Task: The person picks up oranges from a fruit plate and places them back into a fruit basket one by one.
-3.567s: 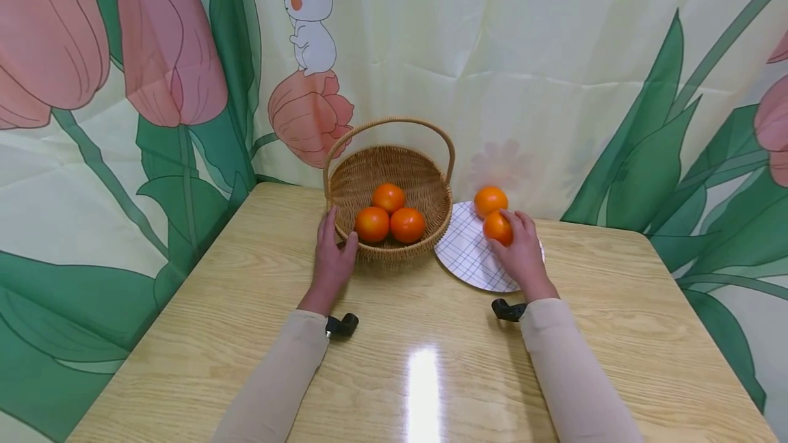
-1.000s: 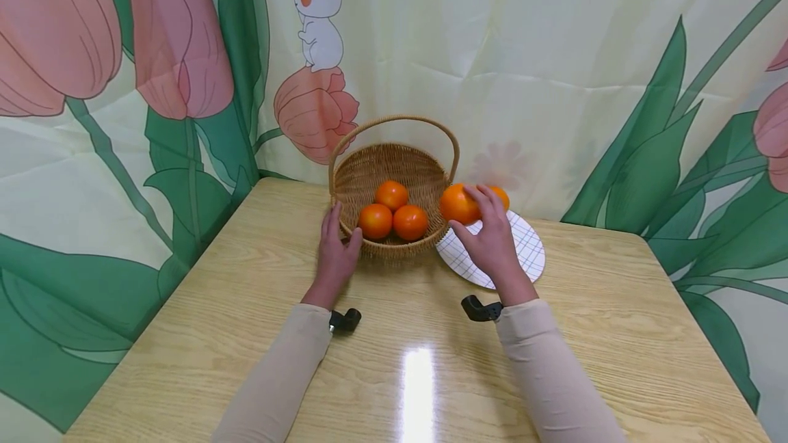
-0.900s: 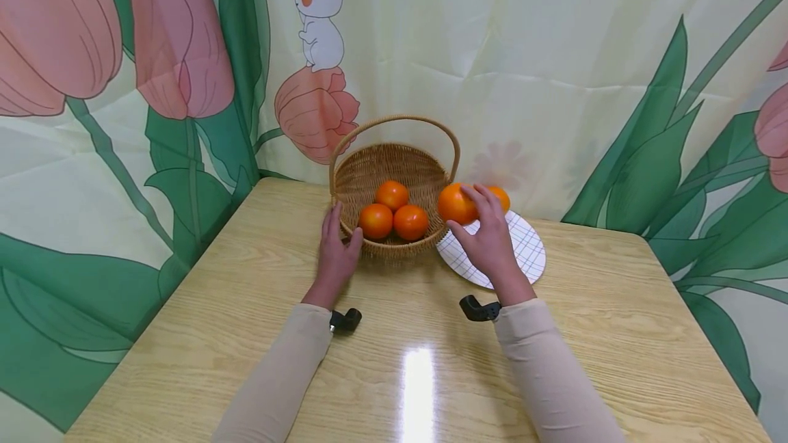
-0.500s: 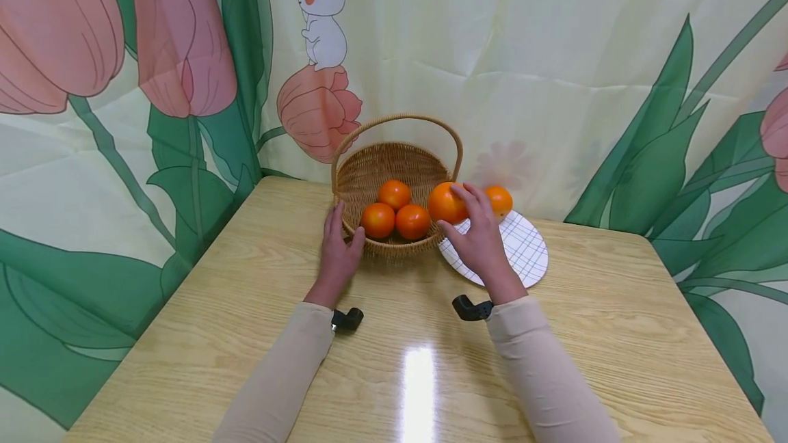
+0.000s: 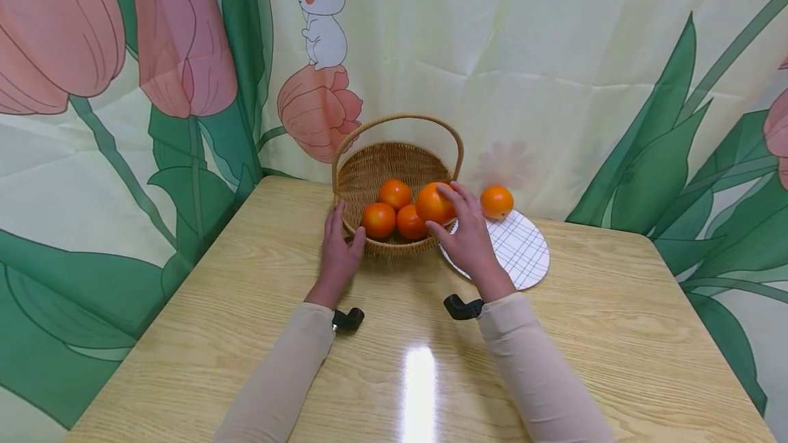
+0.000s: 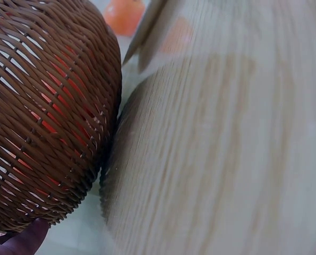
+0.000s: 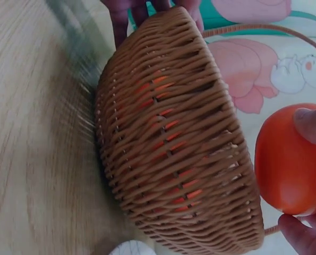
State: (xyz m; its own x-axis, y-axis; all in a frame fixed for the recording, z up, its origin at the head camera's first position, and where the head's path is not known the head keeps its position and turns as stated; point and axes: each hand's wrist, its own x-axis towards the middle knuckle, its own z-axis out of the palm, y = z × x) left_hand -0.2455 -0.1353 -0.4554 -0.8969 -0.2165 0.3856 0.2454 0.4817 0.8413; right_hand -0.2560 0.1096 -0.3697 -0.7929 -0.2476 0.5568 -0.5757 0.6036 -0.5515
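Note:
My right hand (image 5: 470, 241) holds a round, smooth orange fruit (image 5: 434, 205) over the right front rim of the wicker basket (image 5: 400, 249). In the right wrist view, thumb and fingertips pinch this fruit (image 7: 290, 159) at the rim. My left hand (image 5: 338, 251) rests on the basket's left side, thumb along the front wall and fingers extended along the side. Inside the basket lie three similar fruits (image 5: 378, 220); the held one partly covers the rightmost. Another fruit (image 5: 496, 202) sits at the back of the white checked plate (image 5: 520, 251), right of the basket.
The basket's tall arched handle (image 5: 406, 115) stands up over its opening. A printed curtain (image 5: 554, 87) hangs behind the wooden table (image 5: 308, 374). The plate lies close to the basket's right side.
Since the earliest frame, my right hand has lifted one fruit from the plate and carried it left to the basket's rim. My left hand has stayed at the basket's left side.

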